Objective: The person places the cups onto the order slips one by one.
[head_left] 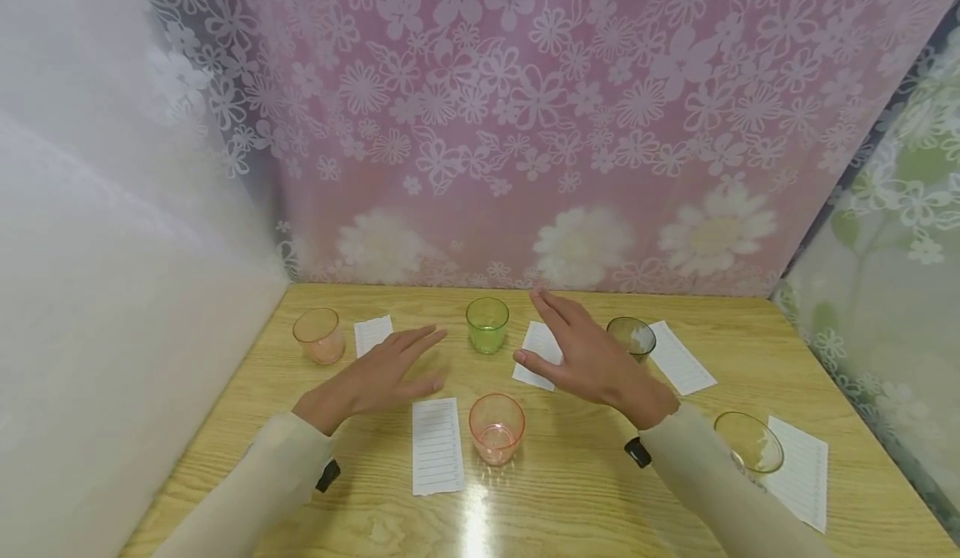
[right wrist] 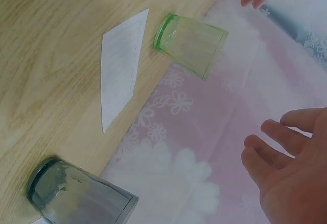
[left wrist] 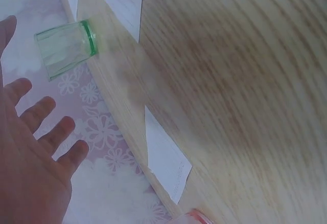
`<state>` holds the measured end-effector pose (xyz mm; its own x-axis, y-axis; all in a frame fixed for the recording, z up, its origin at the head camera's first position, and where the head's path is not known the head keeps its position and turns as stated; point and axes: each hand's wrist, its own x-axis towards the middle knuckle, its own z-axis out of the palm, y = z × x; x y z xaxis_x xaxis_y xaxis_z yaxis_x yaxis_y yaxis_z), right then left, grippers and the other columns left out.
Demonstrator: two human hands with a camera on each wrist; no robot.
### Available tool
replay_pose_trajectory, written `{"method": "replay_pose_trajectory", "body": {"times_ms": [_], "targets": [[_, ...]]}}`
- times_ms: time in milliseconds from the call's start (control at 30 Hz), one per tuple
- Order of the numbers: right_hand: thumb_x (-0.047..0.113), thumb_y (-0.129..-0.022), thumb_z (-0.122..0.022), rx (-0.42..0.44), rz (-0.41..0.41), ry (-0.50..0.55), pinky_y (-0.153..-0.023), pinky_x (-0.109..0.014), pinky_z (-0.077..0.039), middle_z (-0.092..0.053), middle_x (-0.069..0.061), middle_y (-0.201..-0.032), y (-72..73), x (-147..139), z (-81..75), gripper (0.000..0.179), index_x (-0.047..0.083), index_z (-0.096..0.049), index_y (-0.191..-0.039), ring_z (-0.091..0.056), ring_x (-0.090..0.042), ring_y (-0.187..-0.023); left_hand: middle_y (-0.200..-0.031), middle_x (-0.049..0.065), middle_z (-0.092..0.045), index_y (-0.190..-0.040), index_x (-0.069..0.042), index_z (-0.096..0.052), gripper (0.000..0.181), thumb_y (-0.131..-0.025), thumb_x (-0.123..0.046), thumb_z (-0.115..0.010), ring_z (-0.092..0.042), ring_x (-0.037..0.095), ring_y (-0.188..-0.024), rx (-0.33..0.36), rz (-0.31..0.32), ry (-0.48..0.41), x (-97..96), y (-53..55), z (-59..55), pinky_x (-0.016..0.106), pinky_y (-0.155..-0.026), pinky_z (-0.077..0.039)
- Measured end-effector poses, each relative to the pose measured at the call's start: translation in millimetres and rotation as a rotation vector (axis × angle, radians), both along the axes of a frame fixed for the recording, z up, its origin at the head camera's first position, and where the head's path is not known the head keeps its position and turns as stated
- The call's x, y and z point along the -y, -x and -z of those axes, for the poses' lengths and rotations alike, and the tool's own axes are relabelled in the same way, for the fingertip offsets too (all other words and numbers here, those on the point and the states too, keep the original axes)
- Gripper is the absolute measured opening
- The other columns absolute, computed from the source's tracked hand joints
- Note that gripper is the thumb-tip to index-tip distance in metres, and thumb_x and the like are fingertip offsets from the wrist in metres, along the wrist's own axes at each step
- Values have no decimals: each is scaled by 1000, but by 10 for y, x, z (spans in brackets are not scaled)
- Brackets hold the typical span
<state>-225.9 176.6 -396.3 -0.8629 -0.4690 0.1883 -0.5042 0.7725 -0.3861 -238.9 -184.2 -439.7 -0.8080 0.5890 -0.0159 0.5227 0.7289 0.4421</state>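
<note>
Both hands hover over the wooden table with fingers extended and hold nothing. My left hand is above the left part, between two paper strips, thumb toward the middle. My right hand overlaps a white paper slip in the head view, its fingers pointing up and left. Between the two hands, toward the back, stands a green glass. A pink-orange glass stands nearer the front, beside a lined paper strip. Just past the right hand is a dark grey glass, partly hidden by it.
An orange glass stands at the back left, near a small slip. On the right lie another strip, an amber glass and a larger lined paper. A floral curtain hangs behind the table.
</note>
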Motion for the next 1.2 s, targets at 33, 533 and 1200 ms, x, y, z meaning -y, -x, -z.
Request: {"method": "replay_pose_trajectory", "body": {"times_ms": [33, 533, 1200], "targets": [[72, -104, -58, 1, -5, 2, -129, -65, -34, -22, -8, -182, -14, 3, 5, 101, 16, -16, -177, -28, -37, -166, -183, 4, -21, -176, -30, -22, 80, -110, -57, -59, -25, 39, -167, 8, 0, -2, 9, -14, 6, 71, -128, -31], [67, -105, -61, -28, -39, -9, -123, -62, -44, -34, -12, -178, -175, 11, 132, 94, 13, -27, -175, -38, -37, -161, -182, 7, -23, -176, -17, -20, 94, -106, -66, -60, -25, 36, -167, 45, 25, -14, 46, -196, 128, 64, -133, -28], [69, -104, -61, 40, -66, 53, -119, -60, -48, -52, -14, -163, -379, 9, 380, 87, 14, -42, -169, -51, -35, -152, -180, 15, -26, -174, -7, -26, 99, -104, -65, -65, -30, 42, -165, 43, 33, 22, 76, -385, 190, 64, -131, -30]]}}
